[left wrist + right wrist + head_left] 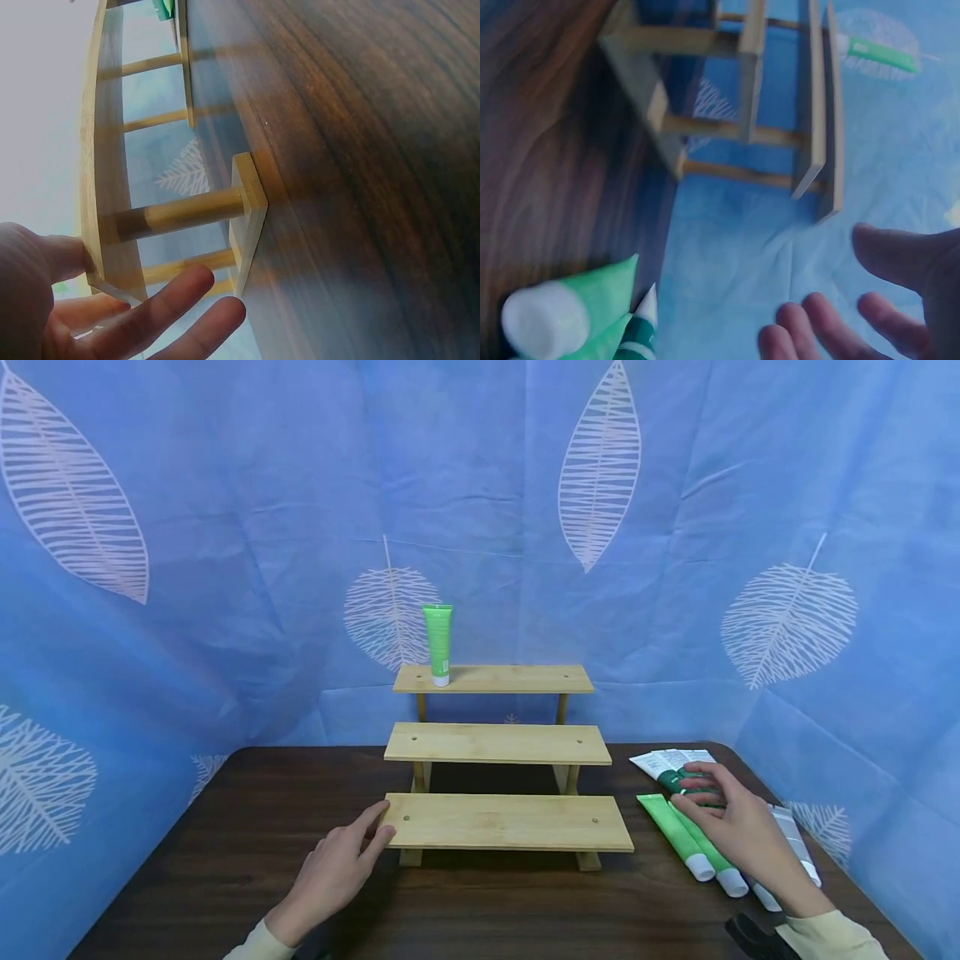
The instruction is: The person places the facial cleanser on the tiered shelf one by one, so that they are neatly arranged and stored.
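A three-tier wooden step rack (510,822) stands on the table. My left hand (330,872) holds the left end of its lowest board, thumb and a finger at the edge; in the left wrist view, other fingers (176,300) extend past the board (112,150). On the top board a green squeeze tube (438,643) stands upright on its white cap, towards the left. Over the tubes at right hovers my right hand (738,827), fingers loosely bent with nothing in them. Beneath and beside it lie green tubes (675,835) and white-and-dark-green tubes (667,764).
Grey-silver tubes (795,839) lie at the table's right side, partly hidden by the right arm. The dark wooden table (247,827) extends left of the rack. Behind it hangs a blue cloth (480,485) with white leaf prints.
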`<state>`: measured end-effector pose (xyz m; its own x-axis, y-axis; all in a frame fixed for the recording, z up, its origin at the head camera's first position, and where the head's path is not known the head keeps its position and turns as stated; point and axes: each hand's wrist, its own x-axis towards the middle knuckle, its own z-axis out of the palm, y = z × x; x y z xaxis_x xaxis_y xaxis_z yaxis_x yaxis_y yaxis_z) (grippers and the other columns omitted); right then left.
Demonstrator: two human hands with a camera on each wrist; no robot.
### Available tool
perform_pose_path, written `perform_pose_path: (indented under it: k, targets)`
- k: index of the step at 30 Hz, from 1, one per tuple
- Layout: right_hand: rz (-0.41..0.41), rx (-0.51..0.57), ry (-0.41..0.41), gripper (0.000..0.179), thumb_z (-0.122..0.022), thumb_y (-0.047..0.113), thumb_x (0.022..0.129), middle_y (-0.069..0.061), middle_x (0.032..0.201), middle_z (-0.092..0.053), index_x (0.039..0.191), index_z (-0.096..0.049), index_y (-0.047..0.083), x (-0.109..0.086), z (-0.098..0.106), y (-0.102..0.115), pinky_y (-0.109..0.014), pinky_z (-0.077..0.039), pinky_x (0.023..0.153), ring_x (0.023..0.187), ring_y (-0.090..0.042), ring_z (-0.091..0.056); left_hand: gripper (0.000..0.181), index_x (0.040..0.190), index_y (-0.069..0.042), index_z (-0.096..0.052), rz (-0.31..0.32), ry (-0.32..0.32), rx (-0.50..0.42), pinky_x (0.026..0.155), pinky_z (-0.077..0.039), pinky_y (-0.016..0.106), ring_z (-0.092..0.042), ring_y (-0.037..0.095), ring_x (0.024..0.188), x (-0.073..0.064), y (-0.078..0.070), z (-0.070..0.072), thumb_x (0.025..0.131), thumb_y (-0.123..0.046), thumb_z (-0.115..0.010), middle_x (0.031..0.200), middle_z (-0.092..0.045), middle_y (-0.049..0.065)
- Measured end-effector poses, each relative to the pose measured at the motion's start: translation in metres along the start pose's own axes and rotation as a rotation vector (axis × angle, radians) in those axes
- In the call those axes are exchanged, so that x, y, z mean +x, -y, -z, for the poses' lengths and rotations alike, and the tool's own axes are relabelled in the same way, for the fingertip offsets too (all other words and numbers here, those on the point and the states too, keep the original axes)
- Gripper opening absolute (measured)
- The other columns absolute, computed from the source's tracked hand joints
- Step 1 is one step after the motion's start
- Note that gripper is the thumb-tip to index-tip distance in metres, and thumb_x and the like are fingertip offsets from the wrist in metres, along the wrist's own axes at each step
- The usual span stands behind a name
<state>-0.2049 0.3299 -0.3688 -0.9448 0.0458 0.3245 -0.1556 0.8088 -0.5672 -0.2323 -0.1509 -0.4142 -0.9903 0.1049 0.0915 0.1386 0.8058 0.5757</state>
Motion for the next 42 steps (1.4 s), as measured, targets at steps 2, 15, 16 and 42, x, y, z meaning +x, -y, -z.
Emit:
perform_pose_path:
  k: [2, 15, 16, 42]
  targets:
    - [-0.034, -0.022, 0.052, 0.055, -0.069, 0.031, 0.100, -0.023, 0.121, -0.067, 0.140, -0.049, -0.001, -0.003, 0.002, -0.006, -0.042, -0.058, 0.076, 0.104, -0.037, -0.070, 0.053, 0.149, -0.013, -0.054, -0.004, -0.001, -0.001, 0.051, -0.032, 0.032, -0.039, 0.016, 0.052, 0.000, 0.000, 0.000, 0.103, -0.037, -0.062, 0.065, -0.045, 0.000]
    - [-0.088, -0.266, 0.228, 0.050, -0.081, 0.028, 0.089, -0.015, 0.097, -0.070, 0.117, -0.062, -0.009, 0.004, -0.016, -0.035, -0.049, -0.055, 0.072, 0.087, -0.033, -0.068, 0.053, 0.150, -0.011, -0.053, 0.009, 0.005, 0.004, 0.049, -0.034, 0.032, -0.039, 0.016, 0.048, -0.002, -0.003, -0.001, 0.104, -0.036, -0.060, 0.060, -0.044, 0.000]
    - [-0.094, -0.278, 0.238, 0.049, -0.081, 0.028, 0.088, -0.015, 0.096, -0.070, 0.116, -0.063, -0.009, 0.005, -0.017, -0.038, -0.050, -0.055, 0.072, 0.087, -0.034, -0.068, 0.053, 0.150, -0.011, -0.053, 0.009, 0.004, 0.003, 0.049, -0.034, 0.031, -0.039, 0.016, 0.048, -0.002, -0.003, -0.002, 0.104, -0.036, -0.060, 0.059, -0.044, 0.000]
    - [-0.048, -0.359, 0.328, 0.032, -0.083, 0.012, 0.083, -0.003, 0.083, -0.060, 0.107, -0.068, -0.003, 0.020, -0.038, -0.036, -0.039, -0.044, 0.066, 0.072, -0.018, -0.050, 0.052, 0.149, -0.011, -0.054, -0.023, -0.017, 0.006, 0.046, -0.031, 0.029, -0.035, 0.014, 0.043, -0.003, 0.000, -0.003, 0.104, -0.037, -0.059, 0.054, -0.039, -0.003]
